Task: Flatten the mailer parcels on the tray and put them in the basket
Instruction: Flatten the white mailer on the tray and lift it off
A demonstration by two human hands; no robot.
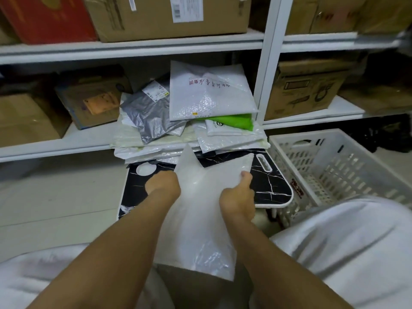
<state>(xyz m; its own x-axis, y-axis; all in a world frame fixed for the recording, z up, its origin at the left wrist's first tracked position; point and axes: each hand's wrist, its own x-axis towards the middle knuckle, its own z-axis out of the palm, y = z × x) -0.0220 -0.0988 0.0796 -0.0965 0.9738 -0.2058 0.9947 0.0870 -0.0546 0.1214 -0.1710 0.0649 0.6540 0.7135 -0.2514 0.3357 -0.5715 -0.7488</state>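
While white shelves (133, 44) of boxes (169, 14) fill the upper frame, both hands, left (162, 186) and right (237, 201), grip a white mailer (200, 219) over the black tray (272, 188) at centre, the basket (334, 166) at right holding nothing visible.

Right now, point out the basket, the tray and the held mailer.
basket (334, 139): head view, far rim.
tray (270, 188): head view, bare black surface by right edge.
held mailer (200, 208): head view, middle of its face.

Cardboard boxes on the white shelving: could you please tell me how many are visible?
At least 6 brown cardboard boxes: one labelled, upper shelf; two upper right; two lower left; one printed, lower right. Blurred ones at the right edge may add more.
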